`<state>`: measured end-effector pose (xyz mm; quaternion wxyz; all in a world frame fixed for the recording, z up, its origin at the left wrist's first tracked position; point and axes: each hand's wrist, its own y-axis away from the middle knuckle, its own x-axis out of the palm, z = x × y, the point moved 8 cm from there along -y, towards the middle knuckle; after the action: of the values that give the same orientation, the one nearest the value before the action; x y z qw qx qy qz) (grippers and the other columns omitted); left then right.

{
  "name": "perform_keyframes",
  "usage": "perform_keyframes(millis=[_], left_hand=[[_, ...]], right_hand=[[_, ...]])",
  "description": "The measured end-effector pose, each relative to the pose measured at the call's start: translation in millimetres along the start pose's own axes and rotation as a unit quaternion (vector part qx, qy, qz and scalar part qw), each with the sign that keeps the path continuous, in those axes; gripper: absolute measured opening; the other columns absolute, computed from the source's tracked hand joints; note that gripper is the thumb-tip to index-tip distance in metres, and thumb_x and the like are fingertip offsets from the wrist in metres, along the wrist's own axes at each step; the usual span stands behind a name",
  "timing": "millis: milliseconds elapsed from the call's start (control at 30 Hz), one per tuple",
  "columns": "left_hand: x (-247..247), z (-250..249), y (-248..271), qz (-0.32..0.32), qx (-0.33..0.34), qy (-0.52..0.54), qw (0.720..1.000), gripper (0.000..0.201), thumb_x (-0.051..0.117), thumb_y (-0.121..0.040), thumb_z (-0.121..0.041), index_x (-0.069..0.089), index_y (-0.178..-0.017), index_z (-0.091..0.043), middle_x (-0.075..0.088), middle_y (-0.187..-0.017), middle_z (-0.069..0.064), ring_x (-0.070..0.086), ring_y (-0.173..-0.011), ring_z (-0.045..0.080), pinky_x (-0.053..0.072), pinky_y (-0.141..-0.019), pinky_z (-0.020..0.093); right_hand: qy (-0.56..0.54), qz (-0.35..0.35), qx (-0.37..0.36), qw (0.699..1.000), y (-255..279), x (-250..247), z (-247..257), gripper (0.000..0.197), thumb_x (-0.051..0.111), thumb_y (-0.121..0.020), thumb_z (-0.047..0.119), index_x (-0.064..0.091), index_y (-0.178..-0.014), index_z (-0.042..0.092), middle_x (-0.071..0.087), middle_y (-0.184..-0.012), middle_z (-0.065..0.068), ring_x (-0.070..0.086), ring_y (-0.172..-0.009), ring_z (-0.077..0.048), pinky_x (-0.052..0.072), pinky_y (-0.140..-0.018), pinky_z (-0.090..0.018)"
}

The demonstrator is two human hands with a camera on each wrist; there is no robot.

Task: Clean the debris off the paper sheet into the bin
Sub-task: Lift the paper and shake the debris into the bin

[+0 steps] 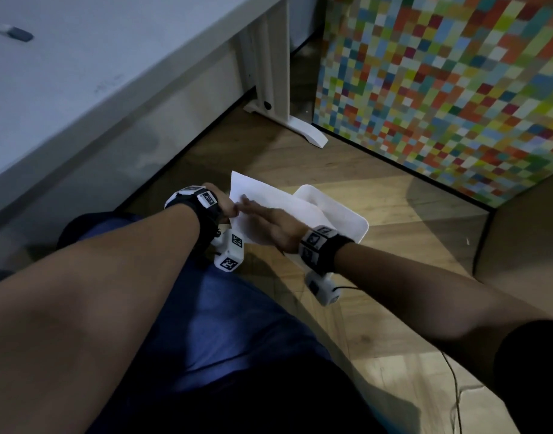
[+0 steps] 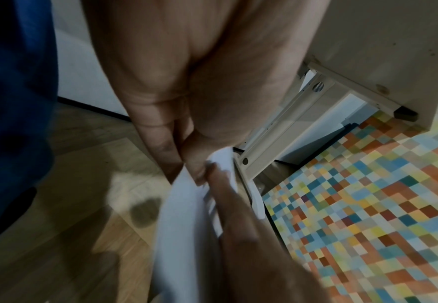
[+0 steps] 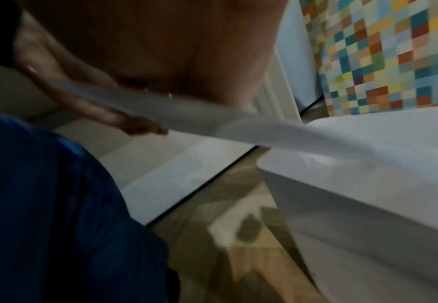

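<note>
A white paper sheet (image 1: 259, 187) is held tilted, its lower end over the white bin (image 1: 350, 214) on the wooden floor. My left hand (image 1: 225, 205) pinches the sheet's near-left edge between thumb and fingers; the left wrist view shows the pinch (image 2: 200, 164) on the paper (image 2: 184, 225). My right hand (image 1: 267, 222) lies flat on top of the sheet with straight fingers pointing left. In the right wrist view the paper (image 3: 251, 127) appears edge-on and blurred above the bin (image 3: 368, 184). No debris shows on the sheet.
A white desk (image 1: 81, 83) with its leg (image 1: 275, 73) stands at the left and back. A coloured checkered panel (image 1: 441, 89) walls the right. A brown box (image 1: 525, 242) sits far right, and a cable (image 1: 453, 374) runs over the floor. My blue-clad knee (image 1: 225, 333) is below the hands.
</note>
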<state>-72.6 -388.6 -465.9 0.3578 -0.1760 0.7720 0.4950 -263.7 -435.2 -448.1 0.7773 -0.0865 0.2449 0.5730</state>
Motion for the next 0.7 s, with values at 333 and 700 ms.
perform_keyframes(millis=[333, 700], left_hand=[[-32.1, 32.5, 0.0, 0.010, -0.042, 0.079, 0.996, 0.027, 0.093, -0.069, -0.018, 0.083, -0.087, -0.001, 0.081, -0.084, 0.017, 0.081, -0.083, 0.036, 0.065, -0.084, 0.055], [-36.2, 15.5, 22.9, -0.009, -0.017, 0.091, 0.996, 0.019, 0.088, -0.070, -0.016, 0.082, -0.083, -0.004, 0.080, -0.076, 0.016, 0.081, -0.076, 0.033, 0.064, -0.085, 0.060]], right_hand=[[0.108, -0.004, 0.366, 0.924, 61.2, -39.8, -109.9, 0.080, 0.016, -0.109, 0.062, 0.053, -0.152, 0.006, 0.053, -0.155, -0.021, 0.053, -0.138, -0.037, 0.034, -0.118, -0.044], [0.006, 0.032, 0.079, 0.996, 34.5, 15.3, -26.5, 0.066, 0.024, -0.103, 0.074, 0.028, -0.164, 0.047, 0.026, -0.172, 0.019, 0.022, -0.161, -0.011, 0.011, -0.132, -0.040]])
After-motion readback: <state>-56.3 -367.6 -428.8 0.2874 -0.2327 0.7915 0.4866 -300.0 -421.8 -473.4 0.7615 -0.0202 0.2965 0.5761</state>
